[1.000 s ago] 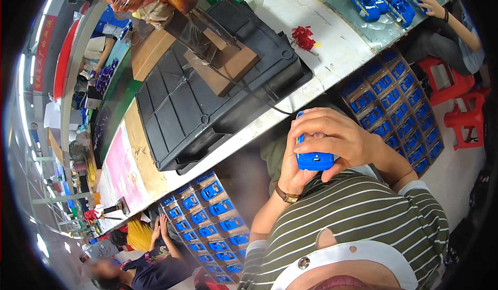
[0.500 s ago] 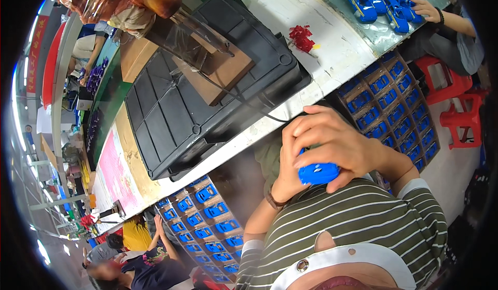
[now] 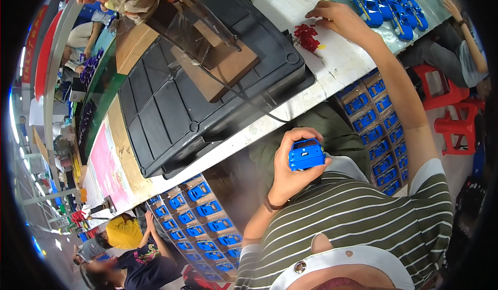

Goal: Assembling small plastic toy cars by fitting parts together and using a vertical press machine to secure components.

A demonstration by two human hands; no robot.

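Note:
In front of my chest, my left hand (image 3: pixel 288 178) is closed around a blue toy car (image 3: pixel 307 159), one end of it turned up towards me. My right arm stretches out over the white worktable (image 3: pixel 340 64). At its end my right hand (image 3: pixel 342 23) hovers just beside a small heap of red plastic pieces (image 3: pixel 307 37), fingers stretched out and apart, with nothing visible in them. A tiny yellow bit (image 3: pixel 321 47) lies by the heap.
A black plastic crate (image 3: pixel 161 114) bears a machine's wooden base (image 3: pixel 236 72), with a cable hanging down. Finished-looking blue cars (image 3: pixel 365 5) lie beyond my right hand, near a co-worker's hand (image 3: pixel 451 7). Partitioned trays of cars (image 3: pixel 207 228) stand below the table; red stools (image 3: pixel 456 126) are at right.
My right hand has let go of the toy car and moved up and away to the red pieces. The car stays in my left hand. The co-worker's hand has drawn back from the cars.

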